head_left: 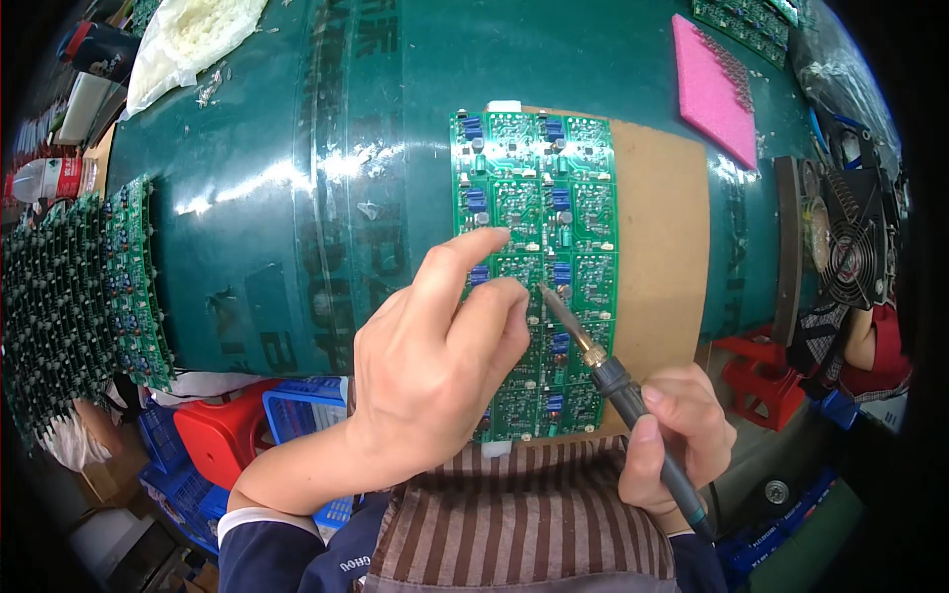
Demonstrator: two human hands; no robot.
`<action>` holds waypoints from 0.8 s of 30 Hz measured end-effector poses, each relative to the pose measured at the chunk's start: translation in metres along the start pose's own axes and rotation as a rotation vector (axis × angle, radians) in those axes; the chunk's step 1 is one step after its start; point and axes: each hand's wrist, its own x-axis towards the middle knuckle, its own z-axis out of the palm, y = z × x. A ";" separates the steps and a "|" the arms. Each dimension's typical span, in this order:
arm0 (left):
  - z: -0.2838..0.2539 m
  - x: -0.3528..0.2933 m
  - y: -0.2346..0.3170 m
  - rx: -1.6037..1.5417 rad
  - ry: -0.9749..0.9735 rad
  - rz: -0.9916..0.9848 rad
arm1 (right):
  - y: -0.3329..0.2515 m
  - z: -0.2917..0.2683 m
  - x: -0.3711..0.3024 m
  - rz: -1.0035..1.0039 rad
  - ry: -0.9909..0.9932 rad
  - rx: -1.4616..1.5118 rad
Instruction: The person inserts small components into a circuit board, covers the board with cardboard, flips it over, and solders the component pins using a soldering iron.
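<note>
A green panel of joined circuit boards [514,212] lies in front of me, carrying blue parts, round capacitors and small white connectors. My left hand [425,346] is over the panel's left half, one finger stretched out onto it and the others bent together. Whatever those bent fingers may hold is hidden. In my right hand [682,430] is a soldering iron [621,390], gripped by its dark handle like a pen. Its tip reaches the middle of the panel, close beside the left fingertips; whether it touches a joint is too small to tell.
Brown cardboard [657,237] lies under the panel on the green mat [257,247]. Pink foam [712,94] with pins sits far right, near a small fan [848,259]. Stacked circuit boards [133,287] stand left, below a white bag [193,40]. Red stools [213,440] are below the table.
</note>
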 end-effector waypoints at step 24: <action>-0.003 -0.003 0.004 0.031 -0.095 -0.068 | -0.003 0.001 0.002 -0.012 -0.019 0.009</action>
